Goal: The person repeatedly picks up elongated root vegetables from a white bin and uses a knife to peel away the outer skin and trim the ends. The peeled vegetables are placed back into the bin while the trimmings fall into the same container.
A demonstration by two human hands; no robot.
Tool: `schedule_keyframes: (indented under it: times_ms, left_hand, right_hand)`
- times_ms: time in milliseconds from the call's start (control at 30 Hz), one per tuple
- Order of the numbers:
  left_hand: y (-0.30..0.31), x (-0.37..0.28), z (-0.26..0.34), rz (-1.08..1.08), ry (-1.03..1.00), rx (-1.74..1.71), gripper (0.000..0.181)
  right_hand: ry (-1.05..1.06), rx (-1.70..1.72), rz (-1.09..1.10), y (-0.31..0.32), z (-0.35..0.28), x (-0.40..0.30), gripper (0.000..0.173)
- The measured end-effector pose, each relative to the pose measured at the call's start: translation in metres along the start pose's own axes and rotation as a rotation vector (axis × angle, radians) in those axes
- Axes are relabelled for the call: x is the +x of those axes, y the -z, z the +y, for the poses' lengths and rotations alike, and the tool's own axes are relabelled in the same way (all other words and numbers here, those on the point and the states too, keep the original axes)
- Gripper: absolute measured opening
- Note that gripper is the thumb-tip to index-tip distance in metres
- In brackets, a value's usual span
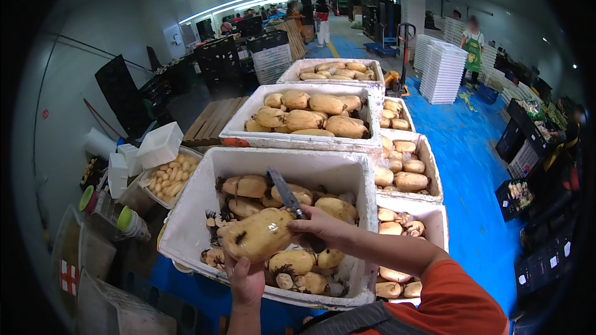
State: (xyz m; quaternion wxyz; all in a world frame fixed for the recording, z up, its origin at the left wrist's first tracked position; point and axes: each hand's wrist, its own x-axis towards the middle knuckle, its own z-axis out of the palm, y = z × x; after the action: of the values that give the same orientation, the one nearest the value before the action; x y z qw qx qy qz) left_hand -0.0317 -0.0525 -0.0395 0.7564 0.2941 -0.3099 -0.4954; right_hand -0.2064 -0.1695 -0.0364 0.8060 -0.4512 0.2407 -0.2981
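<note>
A thick, pale yellow lotus root segment (256, 236), with a dark spot on its side, is held over a white foam box (186, 242). My left hand (246, 279) grips it from below at its left end. My right hand (321, 229) is shut on the handle of a knife (286, 193), and its thumb and fingers touch the root's right end. The blade points up and away from me. Inside the box lie more lotus roots (292, 261), some with dark fibrous ends, and cut end pieces (284, 281).
More foam boxes of lotus roots stand beyond (298, 142) and to the right (435, 172). A tub of small peeled pale roots or tubers (172, 177) stands left, near a wooden pallet (214, 118). Stacked white trays (442, 72) and a person in a green apron (473, 49) are at back right.
</note>
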Motion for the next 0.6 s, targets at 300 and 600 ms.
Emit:
schedule_keyframes:
  times_ms: [300, 600]
  left_hand:
    - [0.041, 0.000, 0.036, -0.388, 0.760, -0.069, 0.081]
    - [0.009, 0.005, 0.027, -0.165, 0.295, 0.347, 0.055]
  right_hand:
    - [-0.007, -0.651, -0.459, -0.019, -0.035, 0.010, 0.061]
    - [0.648, -1.527, -0.061, -0.008, -0.045, -0.025, 0.020]
